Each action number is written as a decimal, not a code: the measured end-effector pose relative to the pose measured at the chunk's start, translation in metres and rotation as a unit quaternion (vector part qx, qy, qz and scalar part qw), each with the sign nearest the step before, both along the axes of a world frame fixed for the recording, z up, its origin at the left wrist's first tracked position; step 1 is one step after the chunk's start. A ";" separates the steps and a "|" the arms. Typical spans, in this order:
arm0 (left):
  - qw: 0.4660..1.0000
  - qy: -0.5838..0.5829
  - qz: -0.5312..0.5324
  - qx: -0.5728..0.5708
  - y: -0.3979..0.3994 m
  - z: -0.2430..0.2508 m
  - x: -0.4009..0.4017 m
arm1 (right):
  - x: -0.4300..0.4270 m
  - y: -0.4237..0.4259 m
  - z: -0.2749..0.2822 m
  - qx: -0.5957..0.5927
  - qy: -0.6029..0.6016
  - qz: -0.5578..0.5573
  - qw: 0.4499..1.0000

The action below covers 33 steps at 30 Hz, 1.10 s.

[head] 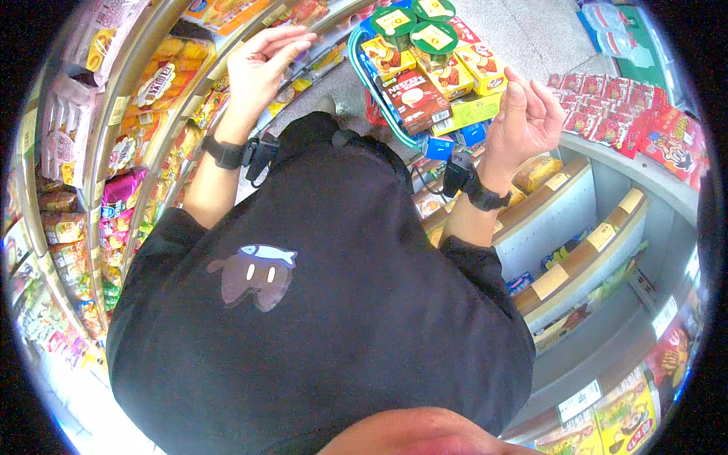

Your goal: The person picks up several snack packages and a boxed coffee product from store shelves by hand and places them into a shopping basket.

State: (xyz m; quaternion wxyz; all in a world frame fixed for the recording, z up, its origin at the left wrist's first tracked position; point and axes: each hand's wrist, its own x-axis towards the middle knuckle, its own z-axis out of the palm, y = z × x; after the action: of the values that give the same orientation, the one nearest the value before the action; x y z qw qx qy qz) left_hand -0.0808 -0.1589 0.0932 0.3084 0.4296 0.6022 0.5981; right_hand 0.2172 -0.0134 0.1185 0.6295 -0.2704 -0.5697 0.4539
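My left hand (pixel 266 65) is raised beside the left shelves, its thumb apart from the loosely curved fingers, and nothing shows in its grasp. A small purple patch lies just behind those fingertips. In front of me stands a shopping basket with a pale green rim (pixel 375 94). It holds a brown Nescafé box (pixel 415 101), yellow snack boxes (pixel 483 68), a yellow-green carton (pixel 467 112) and green-lidded cups (pixel 435 38). My right hand (pixel 529 116) hovers at the basket's right side, fingers loosely bent and seemingly holding nothing, partly overlapping the carton in view.
Curved-looking shelves on the left carry packaged bread (pixel 165 79) and a magenta snack bag (pixel 122 190). At right, a counter holds red snack packets (pixel 603 105) above shelving with price tags (pixel 603 236). Blue boxes (pixel 438 148) sit below the basket's near end. Grey floor (pixel 512 28) extends beyond.
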 end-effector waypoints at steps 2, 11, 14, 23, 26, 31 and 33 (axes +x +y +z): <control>1.000 -0.020 -0.018 0.007 -0.004 0.001 -0.005 | -0.005 -0.002 0.006 0.064 -0.002 0.004 0.998; 0.997 -0.009 0.063 -0.036 -0.003 -0.008 -0.030 | -0.029 -0.014 0.000 -0.074 -0.234 -0.028 0.969; 0.996 0.030 0.038 -0.080 -0.001 -0.013 -0.045 | -0.024 -0.016 -0.013 -0.081 -0.510 -0.083 0.853; 0.996 0.029 -0.057 -0.059 0.047 -0.027 -0.053 | 0.003 -0.035 -0.087 -0.269 -0.633 -0.096 0.719; 0.988 -0.031 -0.086 -0.123 0.058 -0.043 -0.058 | -0.008 -0.038 -0.097 -0.305 -0.644 -0.118 0.692; 0.982 -0.045 -0.147 -0.111 0.076 -0.060 -0.055 | -0.009 -0.040 -0.118 -0.314 -0.613 -0.161 0.707; 0.977 -0.042 -0.176 -0.113 0.081 -0.066 -0.051 | -0.010 -0.041 -0.120 -0.316 -0.594 -0.161 0.722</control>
State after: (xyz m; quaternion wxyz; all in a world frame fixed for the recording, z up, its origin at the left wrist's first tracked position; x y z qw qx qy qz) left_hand -0.1315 -0.0780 0.0277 0.4801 0.4660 0.5675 0.4799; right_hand 0.2073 -0.0546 -0.0015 0.1037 -0.7557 -0.5981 0.2458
